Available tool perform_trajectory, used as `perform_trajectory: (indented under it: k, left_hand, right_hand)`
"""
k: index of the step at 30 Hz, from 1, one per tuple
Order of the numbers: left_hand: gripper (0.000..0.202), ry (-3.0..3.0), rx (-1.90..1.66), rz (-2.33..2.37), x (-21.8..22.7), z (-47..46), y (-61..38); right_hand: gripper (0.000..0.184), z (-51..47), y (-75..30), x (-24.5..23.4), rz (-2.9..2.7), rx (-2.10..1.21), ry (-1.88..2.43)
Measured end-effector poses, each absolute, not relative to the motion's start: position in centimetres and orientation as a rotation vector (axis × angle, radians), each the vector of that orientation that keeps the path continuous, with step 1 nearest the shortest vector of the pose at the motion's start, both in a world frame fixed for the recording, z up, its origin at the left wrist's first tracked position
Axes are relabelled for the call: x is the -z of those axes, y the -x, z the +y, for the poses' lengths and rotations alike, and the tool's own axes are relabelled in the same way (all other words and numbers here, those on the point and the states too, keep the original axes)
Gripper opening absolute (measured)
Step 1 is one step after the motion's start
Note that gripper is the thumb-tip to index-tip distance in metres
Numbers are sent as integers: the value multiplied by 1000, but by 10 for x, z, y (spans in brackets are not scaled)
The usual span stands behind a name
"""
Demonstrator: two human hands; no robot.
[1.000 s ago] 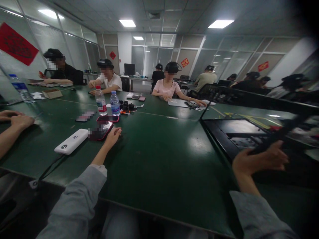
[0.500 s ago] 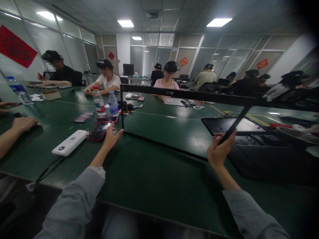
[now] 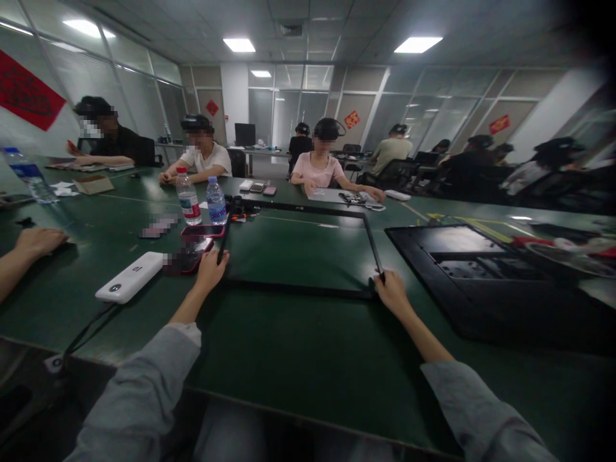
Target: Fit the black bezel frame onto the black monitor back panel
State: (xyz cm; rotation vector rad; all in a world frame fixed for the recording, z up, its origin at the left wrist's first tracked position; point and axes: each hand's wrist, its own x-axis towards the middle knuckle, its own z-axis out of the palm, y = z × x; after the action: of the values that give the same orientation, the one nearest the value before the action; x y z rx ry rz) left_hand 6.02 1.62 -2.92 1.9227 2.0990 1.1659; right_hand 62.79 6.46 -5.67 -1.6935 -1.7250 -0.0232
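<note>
A thin black rectangular frame (image 3: 298, 289) lies flat on the green table (image 3: 308, 346) in front of me. My left hand (image 3: 210, 269) is closed on the frame's left side bar. My right hand (image 3: 392, 292) grips its near right corner. Both arms wear grey sleeves. Through the frame's opening the bare tabletop shows.
A black monitor back panel (image 3: 481, 269) lies to the right. A white power bank (image 3: 129, 277), phones (image 3: 192, 253) and two water bottles (image 3: 188, 197) sit to the left. Another person's hand (image 3: 38, 240) rests at far left. Several people in headsets sit across the table.
The black frame was lifted off the monitor panel on the right, swung leftward upright in my right hand, and now lies flat in front of me. My left hand left the phone and took its left bar.
</note>
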Motion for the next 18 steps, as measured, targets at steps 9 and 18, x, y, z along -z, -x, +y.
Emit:
perform_trajectory:
  k: [9, 18]
  left_hand:
    - [46, -1970, -754, 2272, 31, 14, -61]
    - [49, -2032, -667, 2304, 33, 15, -59]
  right_hand:
    - [30, 73, -643, 69, -1852, 143, 1824]
    - [31, 73, -643, 74, -1829, 167, 1824]
